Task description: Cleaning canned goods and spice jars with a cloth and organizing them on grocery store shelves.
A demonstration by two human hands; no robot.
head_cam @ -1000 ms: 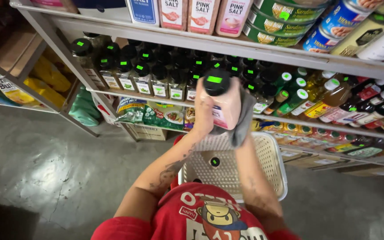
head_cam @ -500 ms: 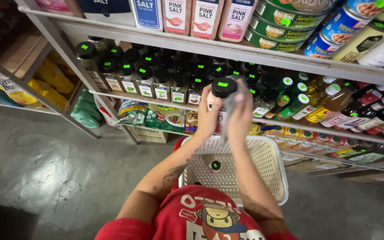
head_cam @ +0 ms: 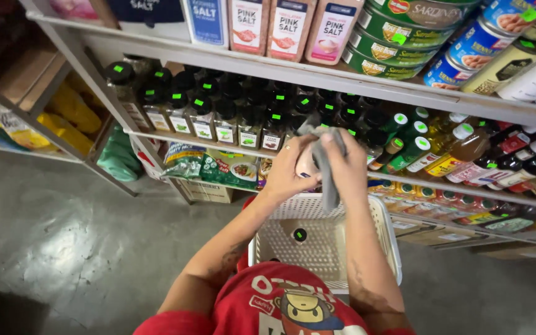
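White plastic basket [head_cam: 384,231] sits low in the frame's centre. Above it, the left hand [head_cam: 288,169] wraps fingers round a jar [head_cam: 306,164] while the right hand [head_cam: 346,162] pinches a grey cloth [head_cam: 326,167] against it. A slip could knock the dark bottles [head_cam: 231,121] behind.

A single head-worn camera looks steeply down and forward from above the person's chest. It faces stocked shelves [head_cam: 317,77] close ahead, with a white basket [head_cam: 327,239] directly beneath the lens and grey floor [head_cam: 63,242] stretching away at the left.
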